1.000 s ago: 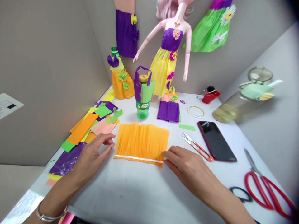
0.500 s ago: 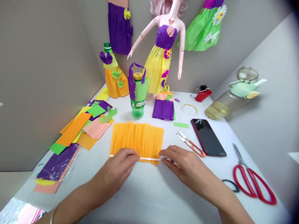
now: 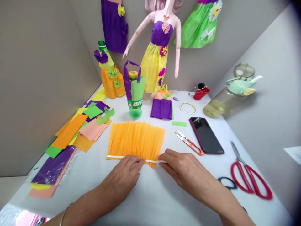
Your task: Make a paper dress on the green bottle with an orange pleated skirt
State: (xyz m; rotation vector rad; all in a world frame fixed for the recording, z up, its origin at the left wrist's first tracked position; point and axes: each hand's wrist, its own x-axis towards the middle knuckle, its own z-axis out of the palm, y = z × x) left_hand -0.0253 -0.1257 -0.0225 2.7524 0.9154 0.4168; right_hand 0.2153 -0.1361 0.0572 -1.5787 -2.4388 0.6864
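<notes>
A gathered orange piece of crepe-like material (image 3: 136, 138) lies on the table, its pleats running away from me. A thin white strip (image 3: 115, 156) crosses its near edge and reaches past the right corner. My left hand (image 3: 124, 175) rests its fingertips on the strip near the middle, pressing it against the orange piece. At the right corner, my right hand (image 3: 182, 168) pinches the strip's end between thumb and fingers. Part of the strip is hidden under both hands.
Coloured sheets (image 3: 70, 130) lie left. Thread snips (image 3: 189, 142), a phone (image 3: 207, 135), red-handled scissors (image 3: 250, 175) and a tape ring (image 3: 188, 108) lie right. Behind stand a wrapped bottle (image 3: 135, 106), a dressed doll (image 3: 162, 34) and a tilted water bottle (image 3: 219, 102).
My left hand has slid slightly right along the white strip, uncovering more of its left end. My right hand keeps its pinch. The whole view has shifted a little.
</notes>
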